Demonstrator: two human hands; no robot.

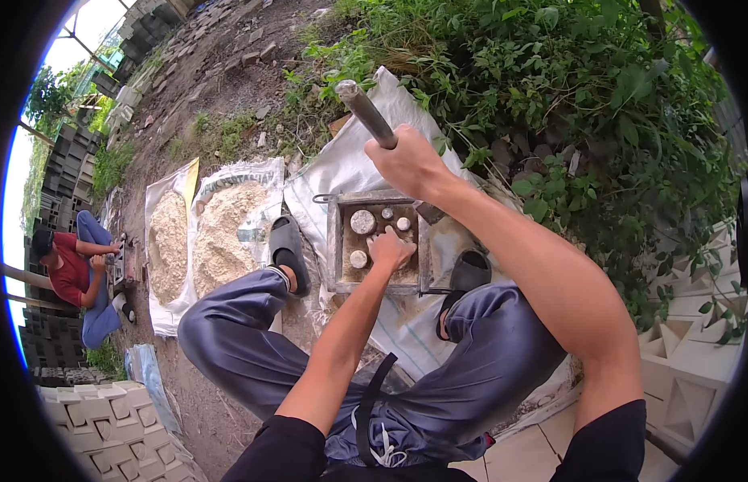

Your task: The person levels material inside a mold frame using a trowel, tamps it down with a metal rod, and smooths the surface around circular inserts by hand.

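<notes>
My right hand is wrapped round a thick, worn round bar, raised beyond the mould with one end pointing up and away. A dark block shows below that wrist; whether it joins the bar I cannot tell. Between my feet lies a square mould with a raised frame and a loop handle on its left. Several round, pale-topped pegs stand inside it, among them a large peg. My left hand reaches into the mould, fingers stretched out among the pegs and partly hidden.
Pale powder lies heaped on sacks to the left. A white woven sack spreads under the mould. My sandals flank the mould. Farther left a person in a red shirt crouches. Plants grow at upper right; patterned blocks stand at lower left.
</notes>
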